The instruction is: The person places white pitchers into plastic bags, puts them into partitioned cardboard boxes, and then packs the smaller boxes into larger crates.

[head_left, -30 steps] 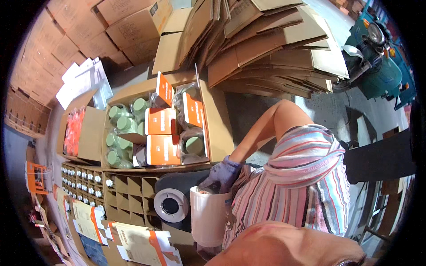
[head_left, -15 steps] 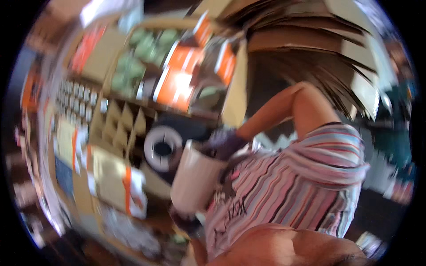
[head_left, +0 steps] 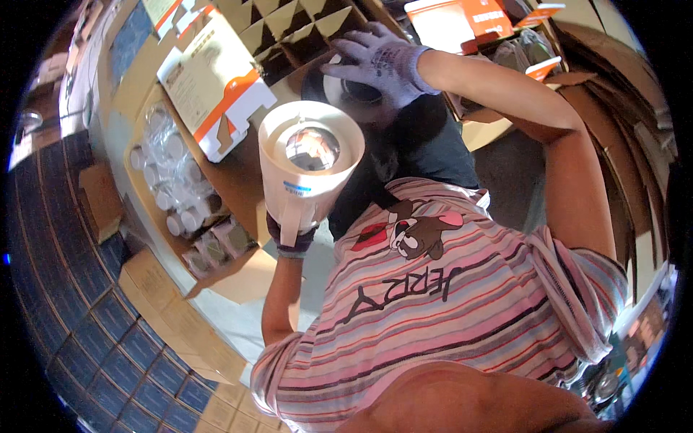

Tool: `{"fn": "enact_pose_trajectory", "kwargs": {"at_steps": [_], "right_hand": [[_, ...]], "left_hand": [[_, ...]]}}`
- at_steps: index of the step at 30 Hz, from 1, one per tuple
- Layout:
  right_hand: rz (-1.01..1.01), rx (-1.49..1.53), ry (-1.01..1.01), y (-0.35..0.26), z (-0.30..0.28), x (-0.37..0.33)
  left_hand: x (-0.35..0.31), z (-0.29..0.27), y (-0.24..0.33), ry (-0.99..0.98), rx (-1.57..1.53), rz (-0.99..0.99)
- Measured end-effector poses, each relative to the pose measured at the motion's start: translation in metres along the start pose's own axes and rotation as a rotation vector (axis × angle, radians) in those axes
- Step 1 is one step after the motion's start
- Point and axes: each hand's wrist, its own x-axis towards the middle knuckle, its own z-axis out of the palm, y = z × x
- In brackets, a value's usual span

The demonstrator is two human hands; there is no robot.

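Observation:
My left hand (head_left: pixel 290 237), in a dark glove, grips the handle of a white plastic jug (head_left: pixel 310 162). The jug is raised close to my chest, and its open mouth faces the camera with a shiny inside. My right hand (head_left: pixel 379 61), in a grey-purple glove, lies flat with spread fingers on a round black-and-white disc-shaped part (head_left: pixel 345 92). This part rests on a dark surface just beyond the jug. The hand covers much of it.
A cardboard box with divider cells (head_left: pixel 289 25) stands beyond the jug. White-and-orange cartons (head_left: pixel 209 79) lie to the left, and orange cartons (head_left: pixel 469 18) are at the top right. Plastic-wrapped small white jars (head_left: pixel 170 180) fill a box at the left. Flattened cardboard (head_left: pixel 624 115) stacks at the right.
The view has swung and tilted down. The jug has come up much closer to the camera in my left hand. My right hand has moved from the jug onto the round part.

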Motion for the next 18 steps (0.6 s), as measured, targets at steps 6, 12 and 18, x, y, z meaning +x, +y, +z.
{"fn": "enact_pose_trajectory", "kwargs": {"at_steps": [6, 12, 18], "right_hand": [[-0.003, -0.234, 0.130, -0.007, 0.036, 0.005], [0.092, 0.304, 0.075, 0.036, -0.061, -0.005], [-0.316, 0.883, 0.256, -0.005, -0.054, -0.027]], "left_hand": [[0.009, -0.047, -0.004, -0.048, -0.186, -0.057], [-0.003, -0.008, 0.034, 0.055, -0.616, -0.220], [-0.014, 0.024, 0.047, -0.368, -0.353, -0.078]]}}
